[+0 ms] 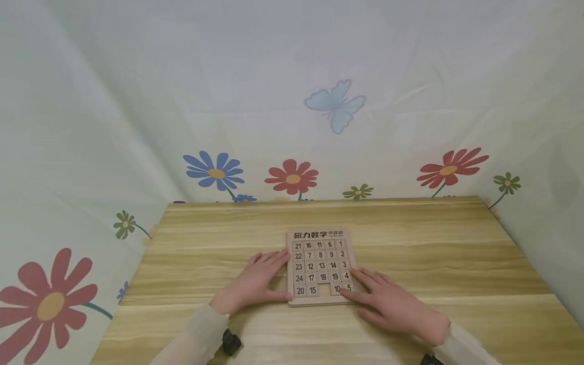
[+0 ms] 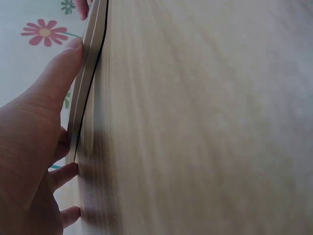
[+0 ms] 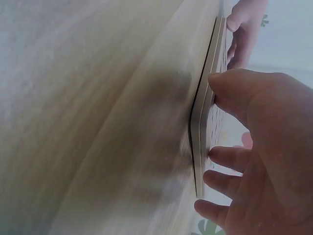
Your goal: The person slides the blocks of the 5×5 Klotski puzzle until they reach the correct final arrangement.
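Observation:
A wooden number sliding puzzle (image 1: 324,290) lies flat, its numbered tiles set in rows under a printed heading. Its bottom row shows a gap between tile 15 (image 1: 312,290) and tile 10 (image 1: 336,289). My left hand (image 1: 257,279) rests along the puzzle's left side, thumb at the lower corner and fingers extended higher up. In the left wrist view, that thumb touches the board's edge (image 2: 90,58). On the right, my right hand (image 1: 392,304) reaches over the lower corner, a fingertip on the tiles around 10 and 5. The right wrist view shows its thumb at the rim (image 3: 198,127).
The puzzle sits on a wood-grain table (image 1: 219,228). Pale cloth walls (image 1: 255,101) printed with flowers and a butterfly rise behind and beside the table. A small black device (image 1: 231,342) is strapped at my left wrist.

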`<state>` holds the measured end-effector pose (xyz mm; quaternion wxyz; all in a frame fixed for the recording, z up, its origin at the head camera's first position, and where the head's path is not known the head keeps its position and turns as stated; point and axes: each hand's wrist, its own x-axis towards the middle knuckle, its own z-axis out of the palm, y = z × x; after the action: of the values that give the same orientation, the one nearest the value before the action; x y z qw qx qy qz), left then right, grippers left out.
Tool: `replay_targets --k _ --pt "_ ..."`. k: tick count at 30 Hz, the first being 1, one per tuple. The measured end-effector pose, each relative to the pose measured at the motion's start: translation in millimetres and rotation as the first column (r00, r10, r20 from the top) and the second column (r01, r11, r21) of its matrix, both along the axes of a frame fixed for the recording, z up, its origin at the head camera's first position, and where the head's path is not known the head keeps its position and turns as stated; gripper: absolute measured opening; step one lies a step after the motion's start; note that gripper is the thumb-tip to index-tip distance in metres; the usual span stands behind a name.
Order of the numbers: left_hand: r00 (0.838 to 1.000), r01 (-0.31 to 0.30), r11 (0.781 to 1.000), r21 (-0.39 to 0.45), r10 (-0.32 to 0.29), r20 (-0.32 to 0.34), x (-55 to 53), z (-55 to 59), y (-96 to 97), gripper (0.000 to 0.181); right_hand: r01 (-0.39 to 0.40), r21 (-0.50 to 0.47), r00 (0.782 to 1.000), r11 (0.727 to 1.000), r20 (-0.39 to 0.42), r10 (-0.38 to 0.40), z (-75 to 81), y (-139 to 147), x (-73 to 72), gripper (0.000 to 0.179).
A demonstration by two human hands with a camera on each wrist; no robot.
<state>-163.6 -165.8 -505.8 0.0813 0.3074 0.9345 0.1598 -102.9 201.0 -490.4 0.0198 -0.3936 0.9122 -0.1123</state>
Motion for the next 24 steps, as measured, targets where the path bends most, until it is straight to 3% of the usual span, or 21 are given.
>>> replay_targets --k 5,13,24 --pt "1.000 0.000 1.000 -0.003 0.000 -0.001 0.3 0.8 -1.2 0.108 -0.046 -0.018 0.997 0.999 -0.057 0.045 -2.3 -11.8 -4.9 0.049" --pt "1.000 0.007 1.000 0.006 -0.007 -0.016 -0.5 -3.2 -0.7 0.107 -0.127 0.048 0.988 0.991 -0.087 0.130 -1.6 -47.1 -7.7 0.054" --pt "1.000 0.016 1.000 0.013 -0.016 -0.020 -0.8 -3.6 -2.0 0.109 -0.068 0.042 0.996 0.997 -0.049 0.070 0.3 -27.2 -5.6 0.049"
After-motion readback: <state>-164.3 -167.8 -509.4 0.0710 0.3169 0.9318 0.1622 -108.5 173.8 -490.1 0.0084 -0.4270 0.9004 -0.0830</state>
